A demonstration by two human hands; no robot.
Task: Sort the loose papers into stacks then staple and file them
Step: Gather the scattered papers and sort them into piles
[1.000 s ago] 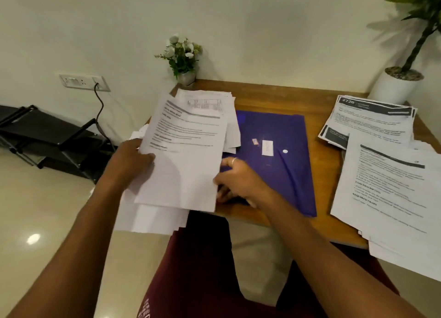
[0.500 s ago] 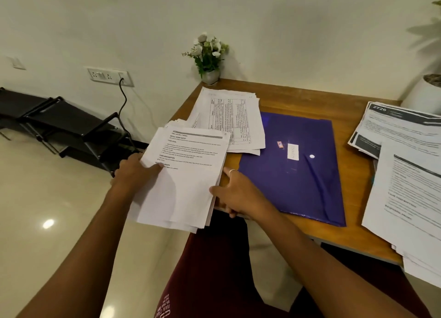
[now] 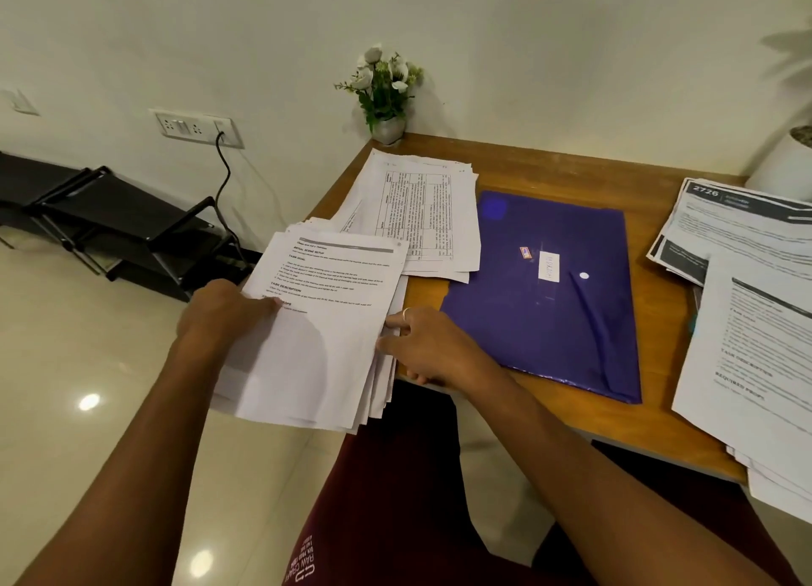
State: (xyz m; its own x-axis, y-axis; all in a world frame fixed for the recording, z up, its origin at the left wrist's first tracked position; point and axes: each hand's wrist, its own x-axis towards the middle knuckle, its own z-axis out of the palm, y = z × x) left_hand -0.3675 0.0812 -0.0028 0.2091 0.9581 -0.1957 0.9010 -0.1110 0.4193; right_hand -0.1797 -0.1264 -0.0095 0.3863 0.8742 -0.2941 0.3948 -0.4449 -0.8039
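Grip: left hand [image 3: 228,313] pinches paper stack [image 3: 320,335] at left edge, thumb on top. Right hand [image 3: 433,350], fingers fairly straight, touches right edge, likely squaring sheets. Stack overhangs worktop [image 3: 571,172] front-left corner, beside purple folder [image 3: 549,313], probably ready for filing.

A brown wooden table [image 3: 549,163] stands against a pale wall [image 3: 571,58]. At its back left corner sits a little pot of white flowers [image 3: 386,97] with green leaves. At the back right corner stands a big white pot [image 3: 786,163], cut off by the edge of the view. On the wall to the left there is a white plug plate [image 3: 197,126]. A black cord [image 3: 224,176] hangs down from it. Below, a low black rack [image 3: 114,220] stands on the shiny pale floor [image 3: 88,321]. Bright spots of light [image 3: 89,401] shine on the floor. Far left on the wall is a small white switch [image 3: 19,102].
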